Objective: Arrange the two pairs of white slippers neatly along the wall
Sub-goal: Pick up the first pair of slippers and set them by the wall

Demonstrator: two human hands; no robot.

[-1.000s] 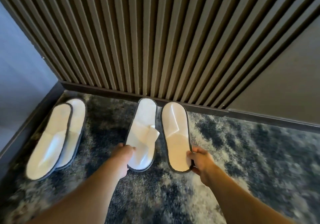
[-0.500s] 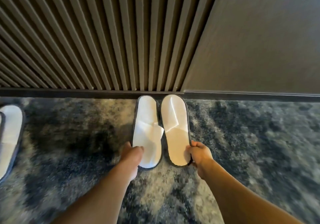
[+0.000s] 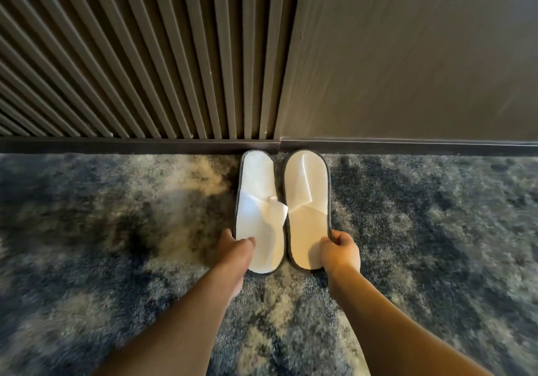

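Two white slippers with dark edging lie side by side on the carpet, their far ends against the baseboard (image 3: 139, 144). My left hand (image 3: 234, 247) grips the near left edge of the left slipper (image 3: 256, 189). Its folded strap sticks out to the right and overlaps its neighbour. My right hand (image 3: 339, 252) is closed on the near right edge of the right slipper (image 3: 305, 183). The other pair is out of view.
A dark slatted wall panel (image 3: 131, 55) rises behind on the left and a plain brown panel (image 3: 407, 55) on the right. Mottled blue-grey carpet (image 3: 116, 230) spreads to both sides of the slippers.
Both slippers have slid to the right along the wall with my hands on them, and they now lie closer together. The other pair at the left has left the view.
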